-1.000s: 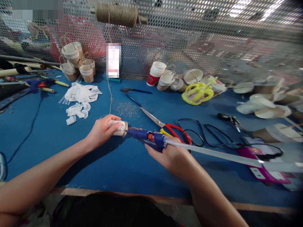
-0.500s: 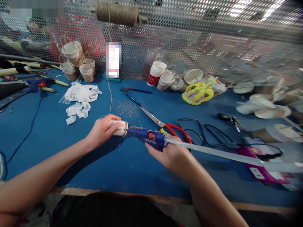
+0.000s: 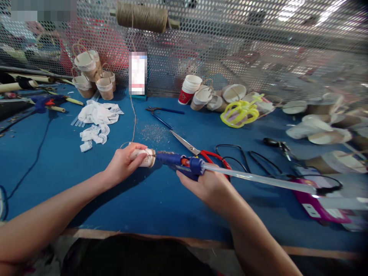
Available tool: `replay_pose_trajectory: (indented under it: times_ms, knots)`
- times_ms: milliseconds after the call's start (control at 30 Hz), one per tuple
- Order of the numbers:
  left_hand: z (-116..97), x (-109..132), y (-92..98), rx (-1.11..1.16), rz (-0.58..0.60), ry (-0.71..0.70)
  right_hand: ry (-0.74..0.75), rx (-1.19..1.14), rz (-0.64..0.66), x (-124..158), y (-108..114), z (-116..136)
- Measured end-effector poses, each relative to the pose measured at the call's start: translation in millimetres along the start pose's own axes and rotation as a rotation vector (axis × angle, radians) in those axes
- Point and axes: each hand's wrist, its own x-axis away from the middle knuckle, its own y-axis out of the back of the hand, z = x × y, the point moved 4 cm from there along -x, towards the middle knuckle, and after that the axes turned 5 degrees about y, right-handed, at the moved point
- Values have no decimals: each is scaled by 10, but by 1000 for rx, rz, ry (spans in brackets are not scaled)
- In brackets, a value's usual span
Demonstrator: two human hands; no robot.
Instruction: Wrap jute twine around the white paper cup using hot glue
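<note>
My left hand (image 3: 123, 163) is closed around a small white paper cup (image 3: 149, 158) lying on its side, with twine (image 3: 134, 122) running down to it. My right hand (image 3: 211, 188) grips a blue hot glue gun (image 3: 172, 159) whose nozzle points left at the cup. The tip is at the cup's near end; I cannot tell whether it touches. A long clear glue stick (image 3: 258, 181) sticks out of the gun's back toward the right. My right fingers are partly hidden behind the gun. Just beyond it lie scissors (image 3: 189, 147) with red handles.
Blue pliers (image 3: 163, 115) lie behind the scissors. White lace (image 3: 97, 113) and finished little buckets (image 3: 86, 71) are at the left. A red cup stack (image 3: 188, 90), a yellow basket-like piece (image 3: 240, 114) and a black cable (image 3: 261, 163) are at the right. A twine spool (image 3: 142, 17) hangs above.
The glue gun's nozzle has shifted slightly right along the cup's end, and the cup has turned a little in my left hand. Both hands keep their grip.
</note>
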Motion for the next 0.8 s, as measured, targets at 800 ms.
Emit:
replay_pose_trajectory:
  times_ms: [800]
  knots:
    - [-37, 57, -24, -24, -34, -152, -249, -24, 77, -84, -14, -73]
